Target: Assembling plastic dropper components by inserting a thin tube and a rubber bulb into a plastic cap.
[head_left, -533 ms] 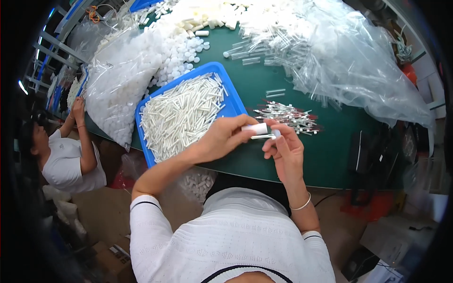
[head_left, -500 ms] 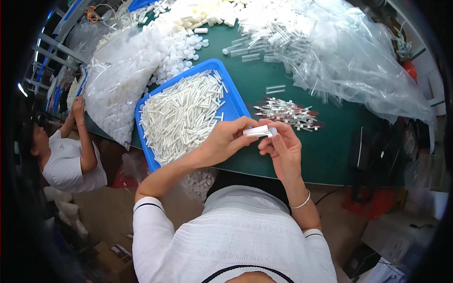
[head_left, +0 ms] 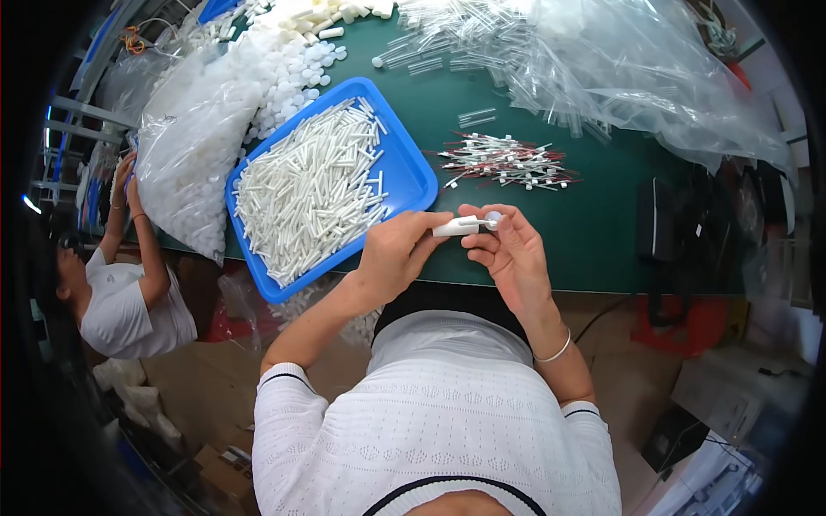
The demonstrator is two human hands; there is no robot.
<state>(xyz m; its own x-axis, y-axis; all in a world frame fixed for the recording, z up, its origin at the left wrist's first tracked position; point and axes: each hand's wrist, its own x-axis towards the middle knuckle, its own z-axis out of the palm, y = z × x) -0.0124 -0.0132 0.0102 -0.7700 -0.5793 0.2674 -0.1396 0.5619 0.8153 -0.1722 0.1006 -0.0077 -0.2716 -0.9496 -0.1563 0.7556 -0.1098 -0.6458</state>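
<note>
Between the thumb and fingers of my left hand (head_left: pixel 397 254) is a short white plastic tube (head_left: pixel 454 227), lying almost level. My right hand (head_left: pixel 514 262) pinches a small translucent round cap (head_left: pixel 494 218) just off the tube's right end. A thin white piece reaches from the tube to the cap; whether they are joined I cannot tell. Both hands are over the near edge of the green table. Left of them stands a blue tray (head_left: pixel 411 176) with many thin white sticks (head_left: pixel 305 189) heaped in it.
Beyond my hands lies a pile of white-and-red thin parts (head_left: pixel 508 163). Clear tubes (head_left: pixel 476 117) and a large clear plastic bag (head_left: pixel 628 77) are farther back. A bag of white caps (head_left: pixel 185 163) sits left of the tray. Another person (head_left: pixel 129 292) works at far left.
The view has shifted, so the tray and piles appear higher and farther left. The cap in my right hand has turned to show its round face, and the tube has tilted slightly.
</note>
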